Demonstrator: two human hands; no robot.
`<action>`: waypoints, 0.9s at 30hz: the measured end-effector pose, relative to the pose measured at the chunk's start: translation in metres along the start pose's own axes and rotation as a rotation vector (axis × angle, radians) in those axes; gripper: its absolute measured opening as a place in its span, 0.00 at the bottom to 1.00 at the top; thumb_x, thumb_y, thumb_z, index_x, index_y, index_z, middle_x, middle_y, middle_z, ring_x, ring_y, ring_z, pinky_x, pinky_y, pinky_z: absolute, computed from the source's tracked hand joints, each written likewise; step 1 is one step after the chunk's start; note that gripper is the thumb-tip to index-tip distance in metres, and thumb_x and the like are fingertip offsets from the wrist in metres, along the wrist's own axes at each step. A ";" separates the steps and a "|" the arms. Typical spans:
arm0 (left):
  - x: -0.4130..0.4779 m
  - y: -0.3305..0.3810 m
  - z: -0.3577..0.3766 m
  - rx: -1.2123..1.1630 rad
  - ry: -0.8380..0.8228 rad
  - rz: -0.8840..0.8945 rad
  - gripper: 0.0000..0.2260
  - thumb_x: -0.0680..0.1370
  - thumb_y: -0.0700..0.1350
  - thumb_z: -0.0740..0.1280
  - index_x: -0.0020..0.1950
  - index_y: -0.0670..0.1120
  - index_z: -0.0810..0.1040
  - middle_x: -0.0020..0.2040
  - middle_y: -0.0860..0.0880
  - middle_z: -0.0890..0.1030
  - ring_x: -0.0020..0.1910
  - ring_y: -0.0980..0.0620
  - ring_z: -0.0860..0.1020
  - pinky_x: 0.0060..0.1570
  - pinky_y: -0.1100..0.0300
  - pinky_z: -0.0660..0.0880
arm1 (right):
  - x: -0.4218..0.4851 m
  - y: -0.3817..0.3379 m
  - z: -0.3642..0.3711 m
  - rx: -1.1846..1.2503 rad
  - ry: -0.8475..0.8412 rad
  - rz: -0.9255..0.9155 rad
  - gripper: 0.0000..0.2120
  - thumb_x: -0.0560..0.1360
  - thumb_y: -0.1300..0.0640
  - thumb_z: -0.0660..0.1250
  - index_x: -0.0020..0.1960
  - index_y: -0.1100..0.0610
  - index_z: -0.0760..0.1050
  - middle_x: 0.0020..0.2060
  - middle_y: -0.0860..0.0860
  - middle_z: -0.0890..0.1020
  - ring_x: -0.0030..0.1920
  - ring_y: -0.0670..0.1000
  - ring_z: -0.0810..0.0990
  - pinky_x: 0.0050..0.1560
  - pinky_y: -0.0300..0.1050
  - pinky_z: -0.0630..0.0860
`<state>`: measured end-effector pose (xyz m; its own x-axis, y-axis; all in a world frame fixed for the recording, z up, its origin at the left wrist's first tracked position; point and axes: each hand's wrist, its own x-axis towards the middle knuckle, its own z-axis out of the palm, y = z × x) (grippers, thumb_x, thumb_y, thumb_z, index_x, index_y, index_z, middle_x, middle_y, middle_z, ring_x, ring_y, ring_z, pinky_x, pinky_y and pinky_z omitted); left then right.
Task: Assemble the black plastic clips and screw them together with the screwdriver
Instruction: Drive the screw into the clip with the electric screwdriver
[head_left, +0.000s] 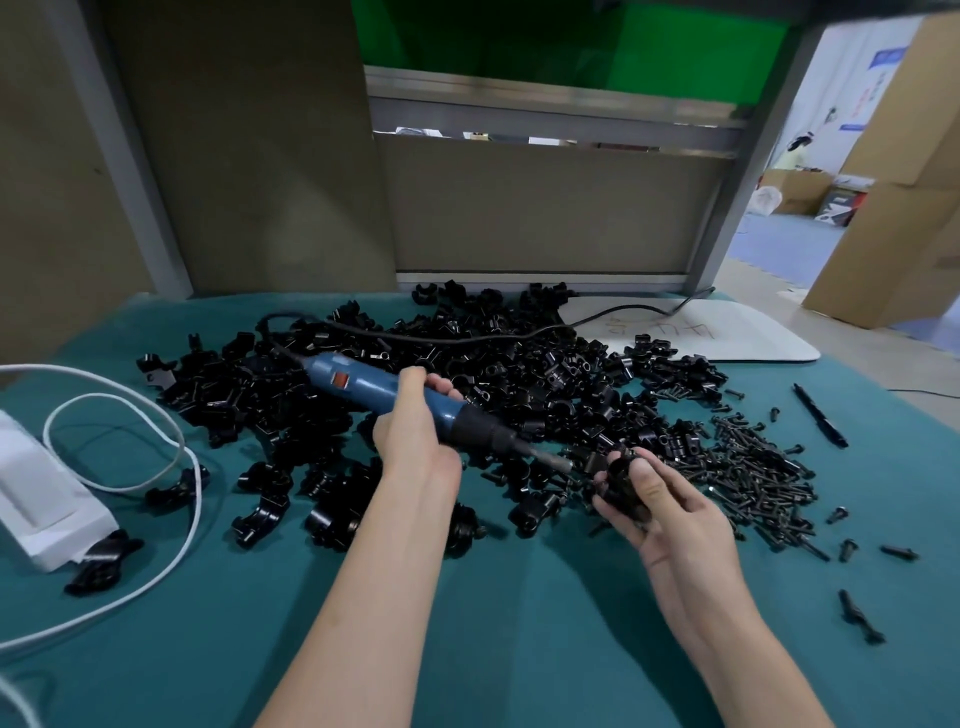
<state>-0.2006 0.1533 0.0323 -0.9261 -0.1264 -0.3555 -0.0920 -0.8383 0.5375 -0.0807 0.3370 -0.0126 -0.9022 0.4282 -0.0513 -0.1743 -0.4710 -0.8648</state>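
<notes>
Screwdriver (374, 387), one, lies clasped in left grip (415, 431); right grip (660, 499) pinches one clip (621, 483).

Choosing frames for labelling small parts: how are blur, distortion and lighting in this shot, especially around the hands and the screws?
Head view: wide-angle distortion slants the grey rail, which is smeared; the left hand on the screwdriver and the right hand holding a clip are fairly sharp; the clip pile merges into one dark mass; the screws are distinguishable; lighting is soft, shadows faint.
</notes>
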 end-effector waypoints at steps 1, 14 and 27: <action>-0.003 -0.003 0.003 0.021 -0.023 0.019 0.06 0.76 0.38 0.71 0.43 0.43 0.75 0.30 0.51 0.80 0.28 0.55 0.78 0.33 0.61 0.79 | 0.002 0.001 0.000 0.033 -0.010 0.040 0.20 0.70 0.59 0.73 0.61 0.64 0.80 0.55 0.61 0.86 0.55 0.58 0.86 0.47 0.48 0.85; -0.004 -0.019 0.002 0.080 -0.094 0.076 0.06 0.77 0.37 0.70 0.47 0.42 0.73 0.32 0.50 0.79 0.30 0.54 0.77 0.35 0.59 0.79 | 0.002 0.006 0.003 0.022 -0.047 0.097 0.19 0.72 0.59 0.71 0.62 0.62 0.79 0.53 0.61 0.87 0.55 0.57 0.87 0.46 0.49 0.85; -0.001 -0.023 -0.003 0.125 -0.073 0.106 0.05 0.78 0.38 0.69 0.46 0.43 0.73 0.32 0.50 0.79 0.31 0.55 0.78 0.36 0.59 0.79 | 0.003 0.012 -0.001 -0.114 -0.048 -0.010 0.16 0.71 0.55 0.73 0.58 0.57 0.84 0.53 0.57 0.87 0.57 0.54 0.86 0.50 0.46 0.84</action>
<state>-0.1961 0.1713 0.0178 -0.9567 -0.1679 -0.2379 -0.0330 -0.7493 0.6614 -0.0853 0.3339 -0.0234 -0.9191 0.3935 -0.0206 -0.1399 -0.3746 -0.9166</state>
